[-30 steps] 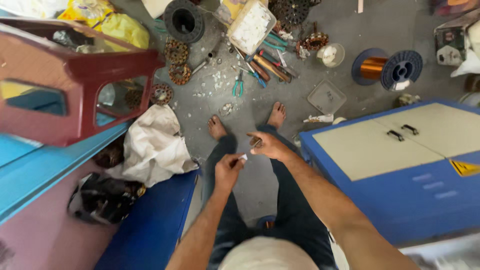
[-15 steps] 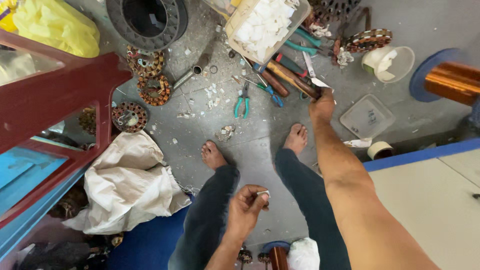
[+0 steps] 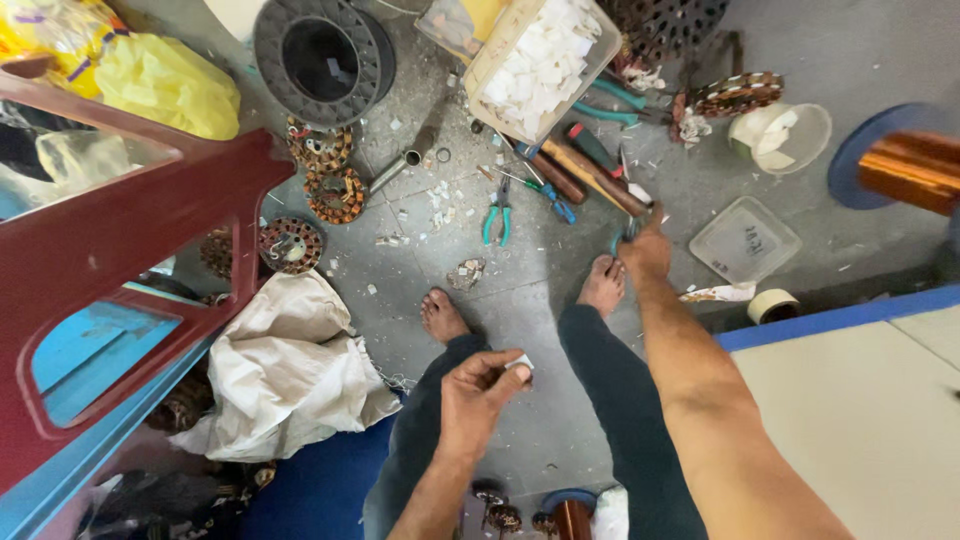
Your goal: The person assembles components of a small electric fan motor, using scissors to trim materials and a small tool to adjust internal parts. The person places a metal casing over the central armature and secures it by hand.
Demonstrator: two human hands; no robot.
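My left hand (image 3: 478, 398) is raised over my lap and pinches a small white piece (image 3: 519, 363) between thumb and fingers. My right hand (image 3: 646, 250) reaches down to the floor just beyond my right foot (image 3: 604, 285). Its fingers are closed around a teal-handled tool (image 3: 620, 238) at the near end of a heap of hand tools (image 3: 580, 170). Teal-handled pliers (image 3: 497, 220) lie apart on the concrete to the left. Most of the gripped tool is hidden by my fingers.
A box of white pieces (image 3: 545, 60), a black spool (image 3: 320, 55) and wound stators (image 3: 335, 195) lie ahead. A copper wire spool (image 3: 910, 165), clear lid (image 3: 745, 240) and tape roll (image 3: 772, 305) sit right. A red chair frame (image 3: 130, 230) and white sack (image 3: 290, 370) stand left, a blue-edged table (image 3: 850, 400) right.
My right hand left my lap, reached out to the tool heap, then drew back a little toward my foot with teal handles in its fingers. My left hand kept the white piece.
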